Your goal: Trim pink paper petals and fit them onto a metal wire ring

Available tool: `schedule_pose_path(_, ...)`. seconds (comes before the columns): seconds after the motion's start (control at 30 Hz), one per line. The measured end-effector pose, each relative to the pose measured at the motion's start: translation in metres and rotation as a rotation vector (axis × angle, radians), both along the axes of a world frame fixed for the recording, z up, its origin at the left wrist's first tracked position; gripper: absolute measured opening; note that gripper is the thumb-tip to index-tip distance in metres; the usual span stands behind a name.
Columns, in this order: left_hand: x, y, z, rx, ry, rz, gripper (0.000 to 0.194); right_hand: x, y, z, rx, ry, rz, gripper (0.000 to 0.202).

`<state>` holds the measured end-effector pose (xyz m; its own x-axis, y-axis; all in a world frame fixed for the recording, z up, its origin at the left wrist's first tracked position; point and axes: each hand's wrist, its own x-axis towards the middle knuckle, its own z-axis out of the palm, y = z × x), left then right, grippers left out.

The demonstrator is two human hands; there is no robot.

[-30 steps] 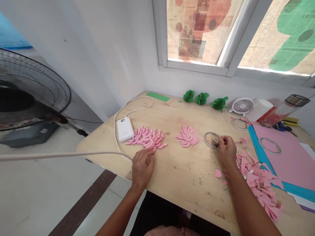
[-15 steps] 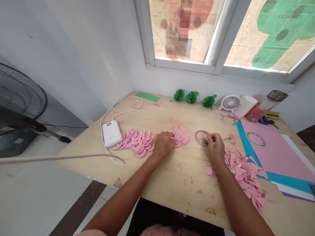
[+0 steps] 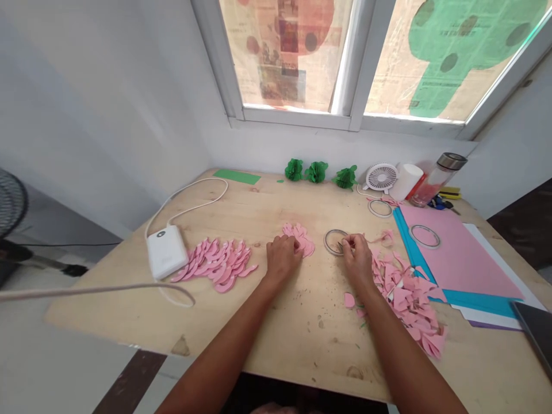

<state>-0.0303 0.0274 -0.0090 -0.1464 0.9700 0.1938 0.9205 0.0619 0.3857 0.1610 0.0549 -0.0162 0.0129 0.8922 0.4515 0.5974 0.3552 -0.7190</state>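
Observation:
My left hand (image 3: 282,259) is closed, fingertips together, at the left side of a small pile of pink paper petals (image 3: 305,244). Whether a petal is between those fingers I cannot make out. My right hand (image 3: 359,259) pinches a small dark pointed tool (image 3: 340,247), its tip reaching over a ring-shaped roll of tape (image 3: 326,241) lying on the table. A larger spread of curved pink paper pieces (image 3: 222,264) lies left of my left hand. Pink paper scraps (image 3: 407,305) are heaped beside my right forearm.
A white power bank (image 3: 167,252) with a cable stands at the left. Green paper balls (image 3: 317,171) line the back, near a small white fan (image 3: 382,177) and a bottle (image 3: 437,179). Pink sheets (image 3: 466,253) bearing another tape roll (image 3: 425,236) lie right.
The camera view has turned, shifting the table leftward. My left hand has moved off the larger spread of pink pieces to the small pile. My right hand stays by the tape roll.

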Motion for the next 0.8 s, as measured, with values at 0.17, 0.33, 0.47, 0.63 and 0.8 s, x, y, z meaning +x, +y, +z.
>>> schedule_pose_path(0.17, 0.003, -0.003, 0.001, 0.049, -0.054, -0.028, 0.005, -0.002, -0.002, 0.003, -0.02, 0.071, 0.014, 0.014)
schedule_pose_path(0.33, 0.012, -0.009, 0.007, 0.132, -0.089, -0.132, 0.004, -0.008, -0.003, 0.005, -0.224, 0.386, 0.198, 0.019)
schedule_pose_path(0.47, 0.025, -0.013, 0.012, 0.166, -0.095, -0.252, 0.004, -0.015, -0.004, 0.004, -0.303, 0.523, 0.311, 0.024)
schedule_pose_path(0.63, 0.033, -0.017, 0.013, 0.181, -0.054, -0.341, 0.004, -0.018, -0.006, 0.003, -0.309, 0.531, 0.328, 0.025)
schedule_pose_path(0.8, 0.037, -0.016, 0.009, 0.146, -0.022, -0.402, 0.009, -0.019, -0.007, 0.005, -0.339, 0.545, 0.307, 0.025)
